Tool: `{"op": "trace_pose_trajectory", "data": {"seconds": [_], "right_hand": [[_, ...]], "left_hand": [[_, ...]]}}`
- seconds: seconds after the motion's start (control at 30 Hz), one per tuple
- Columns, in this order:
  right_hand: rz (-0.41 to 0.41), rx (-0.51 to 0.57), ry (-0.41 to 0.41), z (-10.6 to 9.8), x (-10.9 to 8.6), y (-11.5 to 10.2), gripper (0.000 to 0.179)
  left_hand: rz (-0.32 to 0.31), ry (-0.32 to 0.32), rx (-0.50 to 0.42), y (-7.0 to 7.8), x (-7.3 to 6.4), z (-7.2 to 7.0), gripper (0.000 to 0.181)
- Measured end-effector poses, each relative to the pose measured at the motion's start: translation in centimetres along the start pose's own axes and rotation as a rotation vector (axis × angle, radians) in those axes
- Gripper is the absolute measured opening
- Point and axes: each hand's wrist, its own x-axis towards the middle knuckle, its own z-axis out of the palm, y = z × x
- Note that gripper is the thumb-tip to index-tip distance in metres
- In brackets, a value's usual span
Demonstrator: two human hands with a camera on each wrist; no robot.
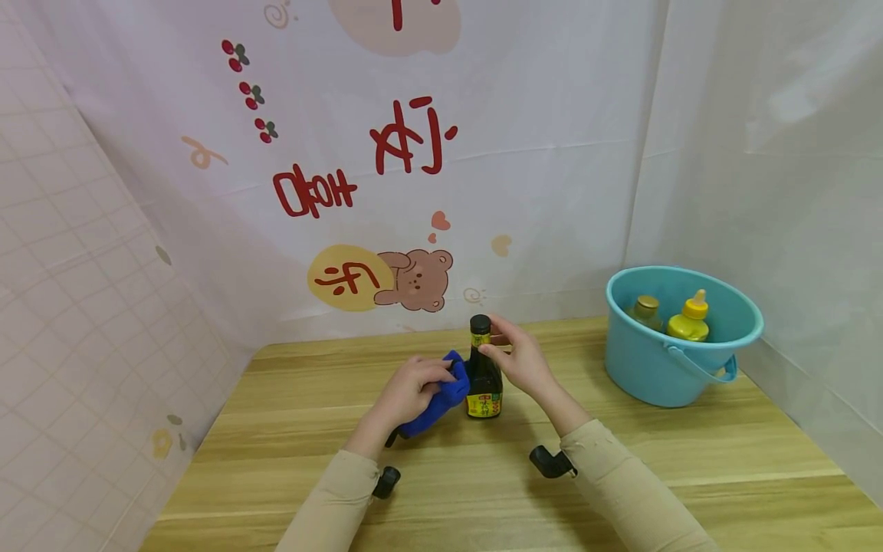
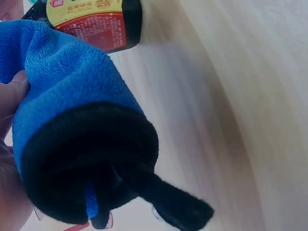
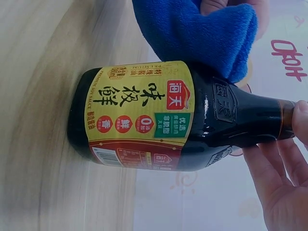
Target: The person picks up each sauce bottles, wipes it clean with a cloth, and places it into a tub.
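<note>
A dark soy sauce bottle with a black cap and yellow label stands upright on the wooden table. My right hand holds it by the neck, thumb on one side and fingers on the other. In my left hand is a blue cloth with black edging, gripped between thumb and fingers. The cloth lies against the bottle's side in the right wrist view. Seen from the left wrist, the cloth is bunched, its black edge curving round a hollow, and it covers part of the bottle.
A light blue bucket stands at the right of the table, its handle hanging on the near side. Inside are a yellow squeeze bottle and a jar with a gold-coloured lid. A printed white curtain hangs behind the table.
</note>
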Motion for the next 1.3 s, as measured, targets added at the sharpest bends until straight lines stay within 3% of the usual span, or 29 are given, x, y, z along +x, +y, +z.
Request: {"op": "trace_pose_trajectory", "data": {"seconds": [0.13,0.53,0.97,1.3], "right_hand": [[0.004,0.007,0.002,0.1,0.0,0.1,0.051],[-0.012,-0.001,0.01,0.2,0.0,0.1,0.049],[-0.01,0.014,0.011,0.1,0.0,-0.1,0.051],[0.015,0.039,-0.01,0.2,-0.1,-0.1,0.05]], "left_hand": [[0.043,0.004,0.018,-0.3,-0.3,0.2,0.028],[0.026,-0.177,0.087,-0.6,-1.5,1.7,0.03],[0.021,-0.304,0.209,-0.3,-0.3,2.2,0.03],[-0.028,-0.348,0.213,-0.3,-0.1,2.3,0.027]]}}
